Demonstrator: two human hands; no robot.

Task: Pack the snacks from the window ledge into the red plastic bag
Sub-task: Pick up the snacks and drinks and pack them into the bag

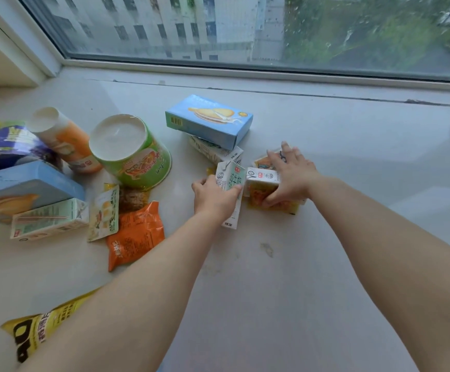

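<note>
Snacks lie scattered on the white window ledge (312,264). My left hand (213,196) grips a white-and-green milk carton (231,178) in the middle of the ledge. Right beside it, my right hand (291,175) holds a second small carton (262,177) with a yellow snack packet (258,193) under it. Behind them a blue biscuit box (210,120) rests on another carton (213,151). At the left lie a green noodle cup (135,151), an orange-and-white tube (62,138), an orange packet (135,234) and a second blue box (22,189). No red bag is in view.
A yellow-and-black packet (38,331) lies at the near left under my left forearm. A purple packet (11,146) sits at the far left. A milk carton (49,221) leans by the blue box. The window pane and frame (245,65) close off the back.
</note>
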